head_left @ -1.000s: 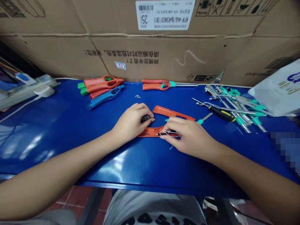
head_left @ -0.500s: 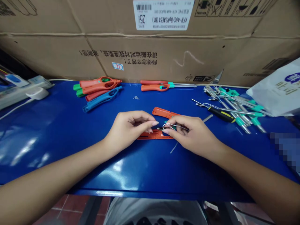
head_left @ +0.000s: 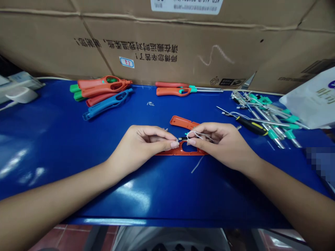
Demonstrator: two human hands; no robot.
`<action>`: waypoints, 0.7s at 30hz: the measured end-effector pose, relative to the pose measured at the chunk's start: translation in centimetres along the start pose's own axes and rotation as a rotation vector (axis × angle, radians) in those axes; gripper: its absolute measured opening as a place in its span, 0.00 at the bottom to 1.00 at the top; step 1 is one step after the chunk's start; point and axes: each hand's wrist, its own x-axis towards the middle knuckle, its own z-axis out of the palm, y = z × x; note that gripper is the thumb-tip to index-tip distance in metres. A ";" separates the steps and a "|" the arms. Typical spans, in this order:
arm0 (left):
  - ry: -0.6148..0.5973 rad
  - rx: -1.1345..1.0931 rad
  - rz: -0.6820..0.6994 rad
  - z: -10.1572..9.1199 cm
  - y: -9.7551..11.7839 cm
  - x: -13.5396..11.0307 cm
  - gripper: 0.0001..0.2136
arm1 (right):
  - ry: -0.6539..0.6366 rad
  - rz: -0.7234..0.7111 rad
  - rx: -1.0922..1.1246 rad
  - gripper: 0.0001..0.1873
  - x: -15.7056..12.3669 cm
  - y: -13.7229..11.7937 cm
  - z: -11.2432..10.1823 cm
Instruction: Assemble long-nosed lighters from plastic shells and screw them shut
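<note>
Over an orange lighter shell half [head_left: 172, 152], I hold a small black piezo igniter [head_left: 183, 138] with white wires [head_left: 200, 134]. The thumb and forefinger of my right hand [head_left: 217, 139] pinch its right part and the wires. My left hand [head_left: 149, 141] is closed, its thumb and fingertips pressed together at the igniter's left end. The shell half lies flat on the table, partly hidden by both hands. Just behind my hands rests another orange shell half [head_left: 183, 122]. A thin clear strip [head_left: 197, 164] pokes out in front of the shell.
Orange, green and blue lighter shells [head_left: 104, 92] lie at the back left, small screws [head_left: 150, 104] nearby. Two lighters with metal tubes [head_left: 175, 90] lie behind. A screwdriver [head_left: 252, 126] and several metal tubes [head_left: 274, 122] lie right, beside a white bag [head_left: 309, 101]. A cardboard box [head_left: 131, 31] stands behind.
My left fingertips have moved right and closed at the igniter's end. The igniter is lifted slightly and shows more clearly. The camera view has tilted down a little.
</note>
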 end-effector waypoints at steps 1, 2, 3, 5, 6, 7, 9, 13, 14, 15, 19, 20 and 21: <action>0.010 -0.001 0.010 0.0 0.1 0.0 0.04 | 0.001 -0.009 -0.007 0.09 0.0 0.0 0.0; 0.021 -0.009 0.016 0.1 0.1 -0.1 0.04 | 0.003 -0.019 -0.015 0.09 -0.1 0.0 -0.1; 0.030 -0.022 0.018 0.1 0.2 -0.1 0.05 | 0.008 -0.028 -0.025 0.09 -0.1 0.0 -0.1; 0.037 -0.054 0.024 0.2 0.3 -0.3 0.05 | 0.022 -0.049 -0.042 0.08 -0.1 0.0 -0.1; 0.038 -0.065 0.030 0.3 0.4 -0.3 0.05 | 0.029 -0.061 -0.051 0.08 -0.1 0.0 -0.1; 0.035 -0.071 0.039 0.3 0.4 -0.4 0.05 | 0.035 -0.072 -0.062 0.07 -0.1 0.0 -0.1; 0.029 -0.075 0.052 0.4 0.5 -0.5 0.05 | 0.053 -0.094 -0.093 0.06 -0.1 -0.1 0.0; 0.040 -0.087 0.046 0.6 0.5 -0.4 0.06 | 0.081 -0.138 -0.159 0.04 -0.3 -0.3 0.1; 0.044 -0.089 0.046 0.6 0.5 -0.4 0.06 | 0.082 -0.146 -0.176 0.04 -0.4 -0.3 0.1; 0.045 -0.088 0.048 0.6 0.5 -0.4 0.06 | 0.084 -0.154 -0.193 0.04 -0.4 -0.3 0.2; 0.050 -0.056 0.063 0.5 0.3 -0.5 0.05 | 0.090 -0.170 -0.248 0.03 -0.6 -0.4 0.2; 0.053 -0.044 0.064 0.5 0.3 -0.4 0.05 | 0.091 -0.174 -0.254 0.03 -0.6 -0.4 0.2; 0.057 -0.035 0.064 0.5 0.2 -0.4 0.05 | 0.093 -0.177 -0.258 0.03 -0.6 -0.4 0.2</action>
